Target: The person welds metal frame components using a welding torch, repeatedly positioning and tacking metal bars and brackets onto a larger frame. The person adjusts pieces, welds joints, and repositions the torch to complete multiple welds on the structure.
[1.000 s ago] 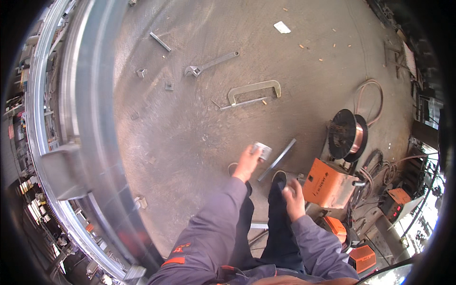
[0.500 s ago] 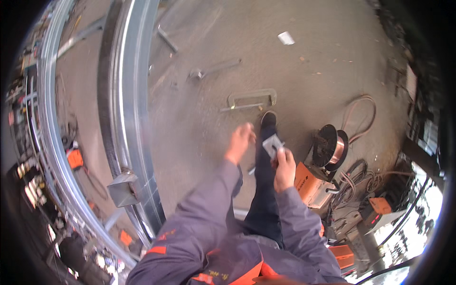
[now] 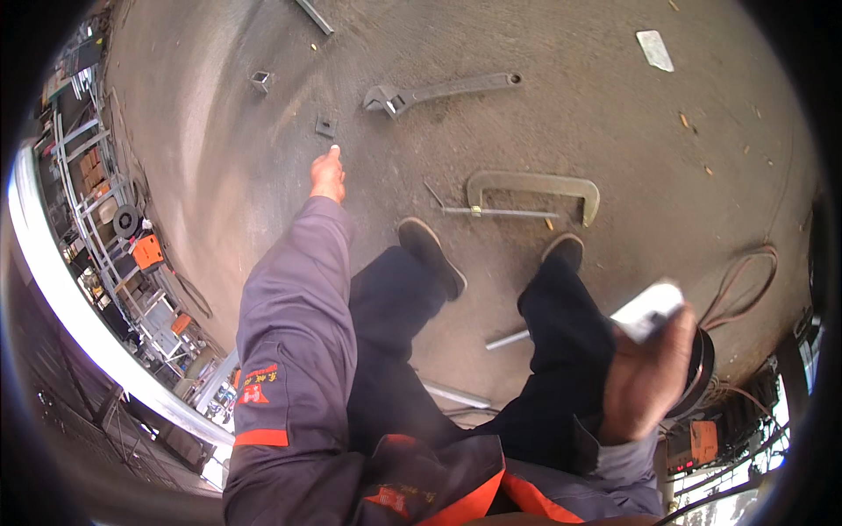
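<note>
My right hand, raised close on the right, is closed on a small pale metal plate, partly smeared by glare and motion. A dark spot, like a hole, shows in the plate. My left hand is stretched low toward the floor, nothing visible in it and the fingers partly hidden. Just beyond its fingertips lies a small square metal plate with a hole, a little apart from them. To the right of that plate rests a large adjustable wrench. A C-clamp lies on the floor ahead of my feet.
A short piece of square tube and a metal bar lie farther off. White scrap is at the far right. A hose loop and an orange machine are on the right. A long bright metal beam curves along the left.
I have bent lower, so the floor tools look nearer. My left hand has reached forward and left toward the small plate. The right hand has swung out right, still gripping its plate.
</note>
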Demonstrator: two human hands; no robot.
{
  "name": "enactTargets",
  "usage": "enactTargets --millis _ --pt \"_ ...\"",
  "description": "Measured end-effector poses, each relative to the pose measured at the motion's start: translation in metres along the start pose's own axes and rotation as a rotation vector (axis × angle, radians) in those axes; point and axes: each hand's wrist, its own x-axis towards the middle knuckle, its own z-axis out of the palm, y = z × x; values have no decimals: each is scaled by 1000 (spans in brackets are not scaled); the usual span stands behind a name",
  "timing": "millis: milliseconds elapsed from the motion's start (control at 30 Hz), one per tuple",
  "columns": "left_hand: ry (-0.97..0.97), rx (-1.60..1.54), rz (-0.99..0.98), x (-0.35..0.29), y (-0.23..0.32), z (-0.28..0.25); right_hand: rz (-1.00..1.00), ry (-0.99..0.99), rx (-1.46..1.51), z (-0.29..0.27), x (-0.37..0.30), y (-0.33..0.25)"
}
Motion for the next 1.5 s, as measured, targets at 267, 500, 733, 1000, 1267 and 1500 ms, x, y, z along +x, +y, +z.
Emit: enactTargets --millis 267,500,733,1000,1267,1500 --pt "159 -59 -141 149 7 33 64 -267 239 101 55 21" --pt "212 -5 72 209 -8 48 74 -273 201 125 57 32" --pt "9 -233 338 120 40 58 137 -131 177 121 40 26" --pt "-739 -396 348 -169 116 92 18 -223 14 62 10 31" --pt "-970 -326 363 -492 158 52 -401 -204 -456 24 -30 -98" --pt "-887 -189 621 -676 254 -71 -346 -458 -549 25 -159 -257"
